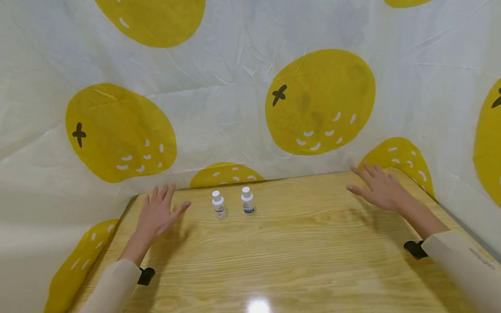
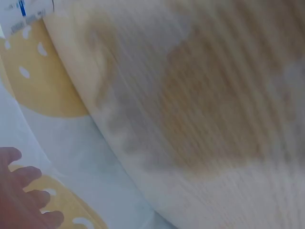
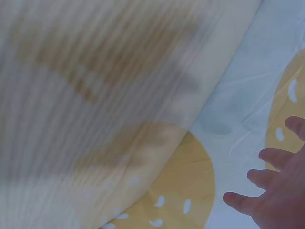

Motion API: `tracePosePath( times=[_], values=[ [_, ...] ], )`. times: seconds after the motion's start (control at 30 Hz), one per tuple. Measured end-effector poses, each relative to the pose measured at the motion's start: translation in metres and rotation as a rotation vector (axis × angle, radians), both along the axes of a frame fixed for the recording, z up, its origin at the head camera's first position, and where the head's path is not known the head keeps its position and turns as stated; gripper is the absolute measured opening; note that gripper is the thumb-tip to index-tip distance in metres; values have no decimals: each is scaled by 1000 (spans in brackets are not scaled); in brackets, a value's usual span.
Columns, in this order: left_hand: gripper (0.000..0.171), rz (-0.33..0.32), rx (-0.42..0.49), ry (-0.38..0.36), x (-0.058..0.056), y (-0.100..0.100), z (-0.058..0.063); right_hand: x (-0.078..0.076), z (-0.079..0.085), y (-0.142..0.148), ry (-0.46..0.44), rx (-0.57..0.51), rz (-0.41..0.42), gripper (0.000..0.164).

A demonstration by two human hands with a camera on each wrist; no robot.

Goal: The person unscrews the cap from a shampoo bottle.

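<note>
Two small white bottles with white caps, a left bottle and a right bottle, stand upright side by side near the back of the wooden table. My left hand is left of them with its fingers spread and nothing held; its thumb points toward the left bottle, a gap between them. Far to the right, my right hand also has spread fingers and holds nothing. In the left wrist view part of a bottle label shows at the top left corner. Fingers of the right hand appear in the right wrist view.
The wooden table has a glare spot near its front. A white curtain printed with yellow fruit rises behind the table's back edge and along both sides. Dark straps are at both wrists.
</note>
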State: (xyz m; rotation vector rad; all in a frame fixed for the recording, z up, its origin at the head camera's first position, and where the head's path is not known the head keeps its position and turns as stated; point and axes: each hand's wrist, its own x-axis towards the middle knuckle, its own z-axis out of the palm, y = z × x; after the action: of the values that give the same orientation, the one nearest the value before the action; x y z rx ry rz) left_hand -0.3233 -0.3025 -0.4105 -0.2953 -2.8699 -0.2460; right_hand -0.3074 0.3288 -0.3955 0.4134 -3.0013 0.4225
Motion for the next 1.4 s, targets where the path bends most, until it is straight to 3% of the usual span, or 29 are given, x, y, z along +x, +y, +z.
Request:
tracePosePath(
  times=[0.37, 0.6, 0.8, 1.0, 1.23, 1.4],
  values=[
    [91, -14, 57, -20, 32, 22, -10, 31, -5, -17, 17, -35, 41, 75],
    [91, -21, 110, -13, 48, 48, -12, 45, -9, -36, -26, -130, 87, 74],
    [87, -30, 165, -5, 59, 73, -14, 50, -13, -61, 9, -220, 156, 68],
    [75, -81, 375, -30, 63, 100, -17, 47, -19, -85, 47, -274, 187, 62],
    [69, -115, 714, -152, 53, 132, -23, 39, -27, -105, -2, -391, 202, 63],
    [72, -87, 810, -232, 44, 150, -24, 36, -29, -118, -11, -461, 210, 61]
  ],
)
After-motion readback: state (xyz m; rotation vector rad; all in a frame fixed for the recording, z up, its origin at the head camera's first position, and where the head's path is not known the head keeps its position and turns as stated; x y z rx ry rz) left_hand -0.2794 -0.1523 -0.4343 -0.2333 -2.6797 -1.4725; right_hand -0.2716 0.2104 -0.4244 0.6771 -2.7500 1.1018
